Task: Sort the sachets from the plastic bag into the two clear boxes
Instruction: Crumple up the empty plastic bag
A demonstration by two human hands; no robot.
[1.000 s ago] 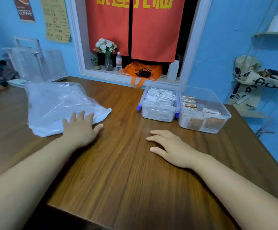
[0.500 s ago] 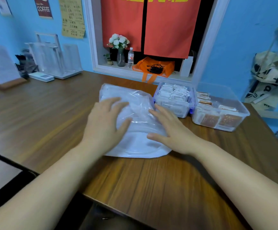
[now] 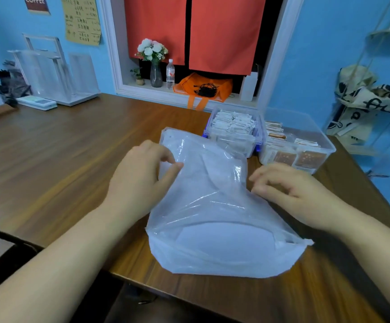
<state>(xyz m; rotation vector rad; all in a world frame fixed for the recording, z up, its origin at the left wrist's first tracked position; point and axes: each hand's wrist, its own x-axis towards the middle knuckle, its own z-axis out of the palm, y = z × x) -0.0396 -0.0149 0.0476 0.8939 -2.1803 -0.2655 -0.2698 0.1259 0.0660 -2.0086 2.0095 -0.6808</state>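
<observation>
- Head view: the bag (image 3: 212,206) lies on the tabletop (image 3: 61,148) between both hands, its near end close to the tabletop's front edge and its far end against the two boxes
- Its film is milky and creased. A pale curved shape shows through it, but what is inside cannot be made out
- The left hand (image 3: 140,180) is at the bag's left edge with fingers curled and thumb pressed to the film, pinching a fold of it
- The right hand (image 3: 289,190) sits at the bag's right edge, fingers bent, with the tips touching or just beside the film. Whether it has hold of any plastic cannot be told
- Both forearms are cut off by the frame's bottom edge
- The left box (image 3: 243,148) holds white sachets (image 3: 233,123) packed on edge, and its near left corner is hidden behind the bag
- The right box (image 3: 315,129) touches it or stands just beside it, with brown sachets (image 3: 285,157) showing through the front wall. Their print is too small to read
- Behind, on the sill, a vase (image 3: 156,76), a bottle (image 3: 170,74) and an orange tote (image 3: 203,87) stand well apart from the boxes
- The posters at the top left are cut off by the frame
</observation>
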